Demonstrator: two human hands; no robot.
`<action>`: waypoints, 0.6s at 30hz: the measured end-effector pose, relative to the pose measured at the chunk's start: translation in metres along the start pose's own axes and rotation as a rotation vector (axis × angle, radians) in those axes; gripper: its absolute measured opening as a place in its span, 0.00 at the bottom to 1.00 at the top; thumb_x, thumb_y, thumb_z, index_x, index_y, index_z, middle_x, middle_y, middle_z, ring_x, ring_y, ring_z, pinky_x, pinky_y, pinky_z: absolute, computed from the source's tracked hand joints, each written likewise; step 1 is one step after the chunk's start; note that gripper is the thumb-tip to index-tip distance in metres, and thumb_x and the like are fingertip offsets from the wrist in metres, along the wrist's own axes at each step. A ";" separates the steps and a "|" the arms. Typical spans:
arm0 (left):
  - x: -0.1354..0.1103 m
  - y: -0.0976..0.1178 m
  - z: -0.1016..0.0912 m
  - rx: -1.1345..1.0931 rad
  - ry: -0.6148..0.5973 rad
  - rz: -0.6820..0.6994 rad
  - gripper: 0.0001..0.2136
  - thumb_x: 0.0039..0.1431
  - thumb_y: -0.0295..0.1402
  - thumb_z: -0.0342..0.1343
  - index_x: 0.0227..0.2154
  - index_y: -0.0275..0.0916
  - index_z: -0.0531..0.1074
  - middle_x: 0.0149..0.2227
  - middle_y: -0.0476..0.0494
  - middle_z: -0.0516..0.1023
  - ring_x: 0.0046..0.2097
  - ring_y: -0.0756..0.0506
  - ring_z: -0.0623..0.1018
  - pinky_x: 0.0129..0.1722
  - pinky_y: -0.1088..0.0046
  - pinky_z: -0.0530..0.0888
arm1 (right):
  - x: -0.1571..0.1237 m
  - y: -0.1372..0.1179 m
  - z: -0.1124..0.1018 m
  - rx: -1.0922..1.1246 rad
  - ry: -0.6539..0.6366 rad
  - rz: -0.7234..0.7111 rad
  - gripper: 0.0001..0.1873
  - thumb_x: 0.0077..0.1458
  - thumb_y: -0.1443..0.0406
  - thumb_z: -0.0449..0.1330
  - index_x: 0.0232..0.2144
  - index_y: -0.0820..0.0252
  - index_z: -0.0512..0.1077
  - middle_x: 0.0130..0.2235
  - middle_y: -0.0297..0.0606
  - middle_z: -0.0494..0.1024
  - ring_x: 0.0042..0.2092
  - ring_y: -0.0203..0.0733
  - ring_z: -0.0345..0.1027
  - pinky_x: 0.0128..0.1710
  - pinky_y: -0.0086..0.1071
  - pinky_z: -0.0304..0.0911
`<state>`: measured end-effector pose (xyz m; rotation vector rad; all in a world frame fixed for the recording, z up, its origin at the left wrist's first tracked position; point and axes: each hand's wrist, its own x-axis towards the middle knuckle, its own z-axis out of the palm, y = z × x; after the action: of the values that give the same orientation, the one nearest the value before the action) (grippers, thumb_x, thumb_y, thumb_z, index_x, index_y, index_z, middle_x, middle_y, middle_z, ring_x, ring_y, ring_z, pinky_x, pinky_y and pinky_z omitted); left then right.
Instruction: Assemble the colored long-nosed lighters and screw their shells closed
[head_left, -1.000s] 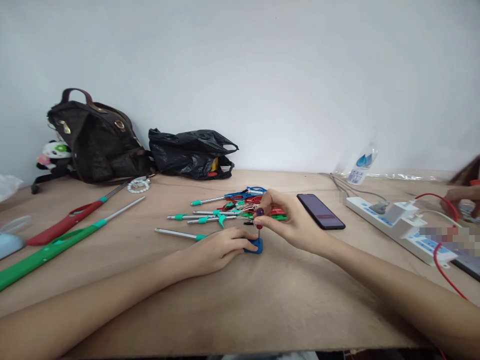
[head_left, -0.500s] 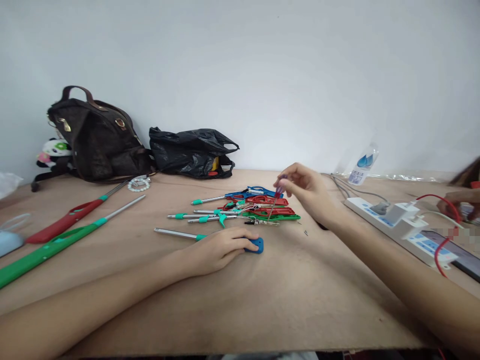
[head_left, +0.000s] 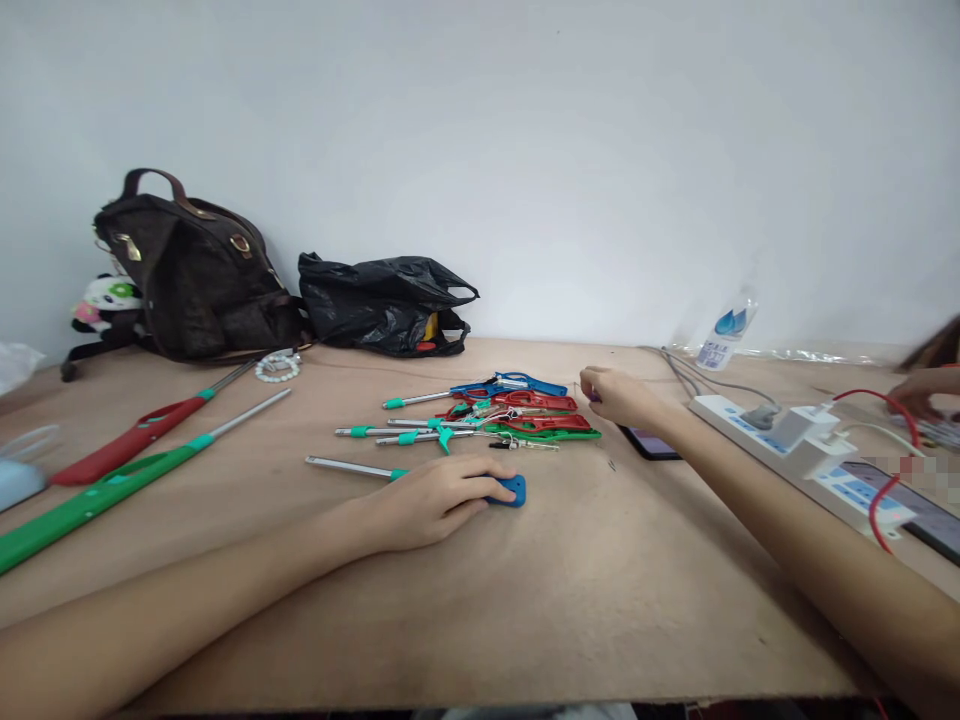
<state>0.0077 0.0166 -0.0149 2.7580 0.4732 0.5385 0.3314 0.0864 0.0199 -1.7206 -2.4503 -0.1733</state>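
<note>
My left hand (head_left: pixel 446 497) is closed over the handle of a blue long-nosed lighter (head_left: pixel 513 490), pressing it to the table; its metal tube points left. Beyond the other lighters, my right hand (head_left: pixel 622 397) is closed round the purple handle of a screwdriver (head_left: pixel 595 397), mostly hidden by the fingers. Between the hands lie opened lighters: a blue one (head_left: pixel 546 384), a red one (head_left: pixel 551 401) and a green one (head_left: pixel 577 434). Wires, clear inner parts and metal tubes with teal collars show among them. Small dark screws (head_left: pixel 611 465) lie to their right.
At left lie a whole red lighter (head_left: pixel 127 445) and a green one (head_left: pixel 97 498). A backpack (head_left: pixel 202 280) and a black plastic bag (head_left: pixel 375 300) stand behind. Right are a power strip (head_left: pixel 795 460), a phone (head_left: pixel 651 444), a bottle (head_left: pixel 726 328) and another person's hand (head_left: pixel 926 392).
My right hand has moved right and lower with the screwdriver, away from above the opened lighters. A phone beneath that arm now shows. My left hand stays on the blue lighter.
</note>
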 end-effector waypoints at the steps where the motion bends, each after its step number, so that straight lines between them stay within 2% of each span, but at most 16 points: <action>1: 0.000 0.000 0.000 0.002 0.000 0.002 0.15 0.65 0.23 0.47 0.50 0.42 0.72 0.56 0.42 0.71 0.55 0.43 0.72 0.55 0.65 0.71 | -0.001 0.001 0.001 0.000 -0.029 -0.017 0.11 0.44 0.78 0.54 0.30 0.61 0.68 0.37 0.43 0.75 0.34 0.41 0.67 0.30 0.30 0.54; 6: -0.001 0.000 0.000 0.017 0.010 0.011 0.15 0.65 0.23 0.47 0.50 0.43 0.72 0.56 0.42 0.72 0.55 0.43 0.73 0.54 0.66 0.71 | -0.004 0.006 0.004 0.004 -0.149 -0.075 0.12 0.43 0.79 0.56 0.28 0.60 0.70 0.36 0.41 0.76 0.33 0.40 0.68 0.31 0.29 0.55; 12: -0.001 0.000 -0.001 0.061 0.015 0.027 0.13 0.65 0.25 0.47 0.49 0.42 0.71 0.55 0.42 0.72 0.54 0.43 0.73 0.52 0.67 0.71 | -0.002 -0.002 -0.008 0.057 -0.110 -0.077 0.13 0.50 0.77 0.52 0.34 0.61 0.72 0.37 0.42 0.78 0.37 0.42 0.69 0.34 0.30 0.58; 15: 0.000 0.001 -0.002 0.081 0.031 0.031 0.11 0.65 0.26 0.48 0.46 0.42 0.72 0.52 0.42 0.73 0.51 0.44 0.75 0.49 0.69 0.71 | -0.004 -0.016 -0.017 0.198 -0.105 -0.121 0.07 0.54 0.72 0.54 0.32 0.61 0.72 0.33 0.40 0.77 0.34 0.41 0.69 0.33 0.31 0.59; 18: 0.001 0.001 -0.003 0.090 0.045 0.038 0.10 0.65 0.26 0.47 0.44 0.41 0.71 0.50 0.43 0.74 0.48 0.44 0.75 0.47 0.70 0.71 | -0.008 -0.032 -0.019 0.329 -0.240 -0.240 0.05 0.53 0.64 0.60 0.30 0.60 0.72 0.30 0.37 0.76 0.31 0.39 0.67 0.30 0.30 0.59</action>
<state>0.0070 0.0167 -0.0114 2.8511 0.4678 0.6037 0.3045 0.0650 0.0370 -1.3778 -2.6595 0.4130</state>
